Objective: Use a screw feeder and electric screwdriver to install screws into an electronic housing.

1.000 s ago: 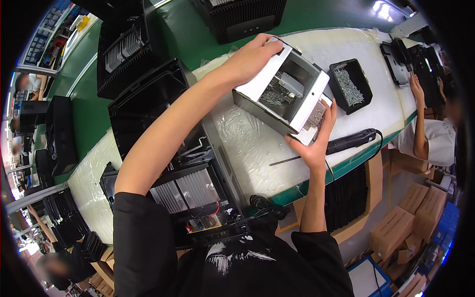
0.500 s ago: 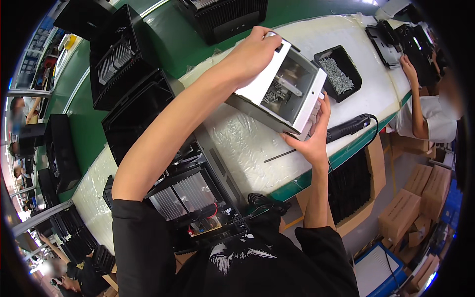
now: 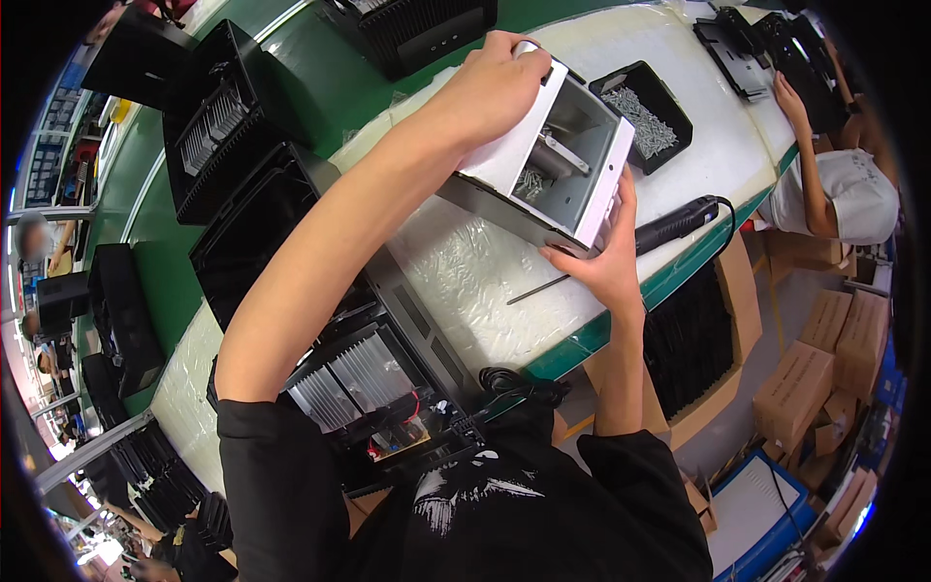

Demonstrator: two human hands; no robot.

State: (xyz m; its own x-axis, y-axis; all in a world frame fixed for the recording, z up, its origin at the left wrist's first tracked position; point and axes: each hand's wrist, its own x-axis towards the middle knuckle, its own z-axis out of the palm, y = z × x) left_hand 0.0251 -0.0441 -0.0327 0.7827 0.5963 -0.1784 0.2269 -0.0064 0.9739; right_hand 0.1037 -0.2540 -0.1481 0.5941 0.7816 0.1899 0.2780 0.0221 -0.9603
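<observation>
Held up over the table is a white and grey metal screw feeder, tilted, its inside showing a metal bar and loose small screws. My left hand is closed round its far upper edge. From the right, my right hand grips the near side, thumb on the lower corner and fingers along the white side, partly hidden. Just beyond the feeder stands a black bin with many silver screws. A black electric screwdriver lies to the right of my right hand, its long bit pointing left.
An opened black housing with silver heat sinks sits near my left arm. More black housings stand at the far left. A cable coil rests at the table's near edge. At right, a co-worker's hand touches black parts; cartons are stacked below.
The feeder has tipped slightly in my hands, and the bar and screws inside show at a different angle. Both hands keep their grip. The whole view has shifted a little.
</observation>
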